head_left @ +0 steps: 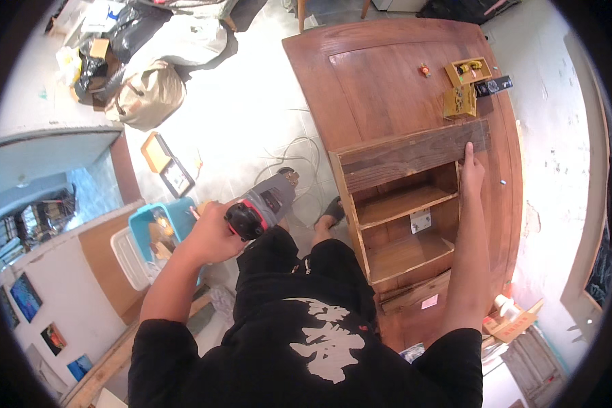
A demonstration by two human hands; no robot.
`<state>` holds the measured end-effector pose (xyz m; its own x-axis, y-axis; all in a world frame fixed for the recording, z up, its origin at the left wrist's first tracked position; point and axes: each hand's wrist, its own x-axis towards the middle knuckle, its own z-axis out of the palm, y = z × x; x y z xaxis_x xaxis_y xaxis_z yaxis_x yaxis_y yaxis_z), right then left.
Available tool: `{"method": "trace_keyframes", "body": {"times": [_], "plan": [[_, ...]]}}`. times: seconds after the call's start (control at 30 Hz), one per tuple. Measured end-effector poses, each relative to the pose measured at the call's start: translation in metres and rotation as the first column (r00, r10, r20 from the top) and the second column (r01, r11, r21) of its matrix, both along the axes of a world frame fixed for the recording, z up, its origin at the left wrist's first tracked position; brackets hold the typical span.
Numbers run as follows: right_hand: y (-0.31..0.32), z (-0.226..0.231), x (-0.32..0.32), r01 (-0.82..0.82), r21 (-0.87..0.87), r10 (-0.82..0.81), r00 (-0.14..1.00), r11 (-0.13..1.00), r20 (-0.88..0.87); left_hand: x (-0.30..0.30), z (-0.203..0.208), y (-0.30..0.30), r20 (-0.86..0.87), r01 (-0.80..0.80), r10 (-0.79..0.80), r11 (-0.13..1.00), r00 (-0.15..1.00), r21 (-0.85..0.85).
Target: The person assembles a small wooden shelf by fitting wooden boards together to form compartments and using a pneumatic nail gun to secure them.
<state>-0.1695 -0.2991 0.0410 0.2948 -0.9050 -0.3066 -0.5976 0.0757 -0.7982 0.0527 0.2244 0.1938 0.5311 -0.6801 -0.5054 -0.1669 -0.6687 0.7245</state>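
Shelf unit: one, wooden (352, 219), open face toward my camera, on the worktop (381, 81); a shelf board divides the visible interior.
Plank: one, dark brown board (408, 155), laid across the unit's far end and jutting past its right side.
Right hand (472, 175): I have it at the plank's right end, forefinger extended over the wood; how far the other fingers curl around, I cannot tell.
Left hand (214, 231): I have it wrapped around the power tool.
Power tool (268, 202): one, grey body, red trim, black rear; held over the floor (245, 88), left of the unit and apart from it.
Patterned card (420, 221): one, small, inside the unit, below the shelf board.
Pink paper slip (429, 302): one, nearer the wearer than the unit.
Far right of worktop: open yellow box (451, 73) with contents I cannot identify, a second yellow box (460, 102), and a black box (493, 86) just beside them.
Floor, left: teal bin (141, 236), filled with mixed items, its white lid (129, 258) alongside; farther off, a beige bag (149, 95).
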Motion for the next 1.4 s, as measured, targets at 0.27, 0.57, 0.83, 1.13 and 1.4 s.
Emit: {"method": "trace_keyframes", "body": {"times": [0.27,0.57,0.83,1.13,1.4], "plan": [[-0.002,-0.043,-0.011,-0.069,-0.303,0.133,0.972,0.951,0.194,-0.003,0.019,-0.061,0.034,0.063,-0.063,0.998,0.997,0.013],[0.015,-0.003,0.001,-0.092,-0.109,0.12,0.95,0.99,0.287,-0.003,0.017,-0.109,0.092,0.195,-0.211,0.969,0.973,0.154],[0.024,0.017,0.002,-0.046,-0.025,0.051,0.955,0.999,0.292,-0.001,0.013,-0.115,0.15,0.264,-0.297,0.942,0.943,0.208],[0.017,0.003,-0.003,-0.192,-0.149,0.204,0.976,0.97,0.072,-0.007,0.028,-0.127,0.157,0.271,-0.324,0.92,0.933,0.284],[0.018,-0.006,-0.003,-0.171,-0.161,0.192,0.974,0.972,0.123,-0.009,0.038,-0.137,0.149,0.28,-0.348,0.895,0.926,0.348]]}}
